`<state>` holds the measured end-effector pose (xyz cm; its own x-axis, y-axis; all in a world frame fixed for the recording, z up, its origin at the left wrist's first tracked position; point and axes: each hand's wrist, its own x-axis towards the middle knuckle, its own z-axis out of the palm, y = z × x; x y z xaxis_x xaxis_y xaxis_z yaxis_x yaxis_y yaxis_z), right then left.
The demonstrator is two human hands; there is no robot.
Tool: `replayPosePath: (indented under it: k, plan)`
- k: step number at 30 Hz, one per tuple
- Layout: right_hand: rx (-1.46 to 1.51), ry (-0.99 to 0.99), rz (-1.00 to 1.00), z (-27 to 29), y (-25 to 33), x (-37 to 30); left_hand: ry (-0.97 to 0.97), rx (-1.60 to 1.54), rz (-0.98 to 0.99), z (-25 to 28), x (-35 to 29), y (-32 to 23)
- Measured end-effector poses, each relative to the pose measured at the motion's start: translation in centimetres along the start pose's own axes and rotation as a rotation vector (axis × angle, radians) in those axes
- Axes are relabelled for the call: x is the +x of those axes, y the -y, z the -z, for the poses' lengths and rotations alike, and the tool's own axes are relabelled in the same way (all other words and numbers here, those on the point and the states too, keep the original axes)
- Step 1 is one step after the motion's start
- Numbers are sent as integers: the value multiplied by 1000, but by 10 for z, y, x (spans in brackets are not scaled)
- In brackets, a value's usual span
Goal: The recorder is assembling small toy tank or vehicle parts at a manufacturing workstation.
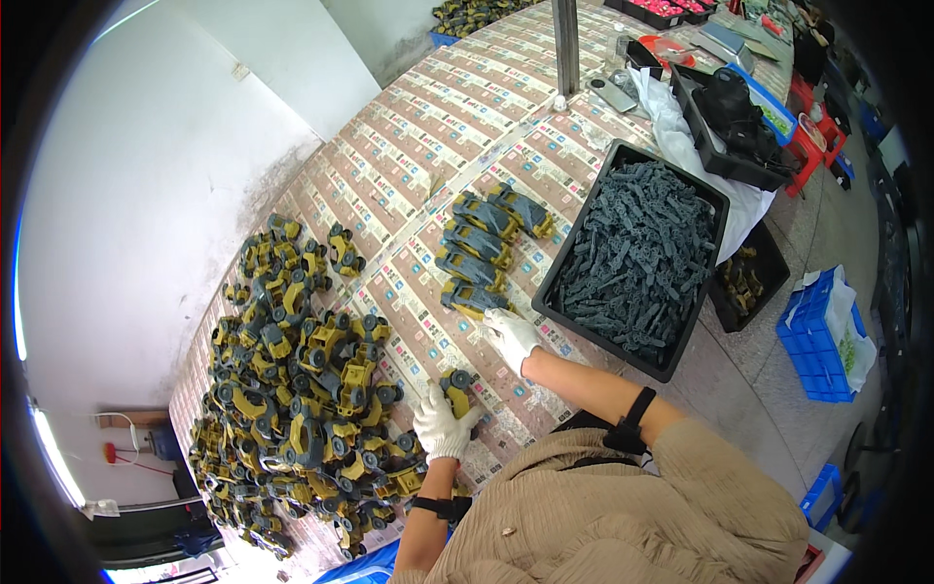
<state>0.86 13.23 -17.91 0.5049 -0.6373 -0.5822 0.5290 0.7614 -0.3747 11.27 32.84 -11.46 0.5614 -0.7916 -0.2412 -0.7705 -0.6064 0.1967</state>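
My left hand (pixel 443 423), in a white glove, grips a yellow and grey toy vehicle (pixel 456 385) just above the table. My right hand (pixel 509 336), also gloved, reaches forward and rests on the nearest piece of a short row of grey and yellow toy vehicles (pixel 482 248). A black tray (pixel 576 255) full of dark grey plastic parts (pixel 637 263) stands just right of that row. A big heap of yellow and grey toy vehicles (pixel 302 380) lies to the left of my left hand.
The table (pixel 457 117) is covered with printed patterned sheets. A metal post (pixel 565 44) rises at the far side, with more black trays (pixel 725 146) and white plastic sheeting (pixel 671 127) behind. Blue crates (pixel 817 341) sit on the floor at right.
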Motion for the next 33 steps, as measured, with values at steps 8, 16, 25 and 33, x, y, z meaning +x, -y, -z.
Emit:
replayPosePath:
  k: [8,16,25,33]
  plan:
    - [83,-179,73,-13,17,43,-11,-80,50,-2,-10,6]
    - [213,-99,-175,-6,41,9,-54,104,-68,5,-6,-17]
    - [-1907,-352,1042,31,203,-93,-74,39,-341,-7,-10,-30]
    - [-2583,-380,989,63,244,-54,-44,-241,-43,-14,-12,-18]
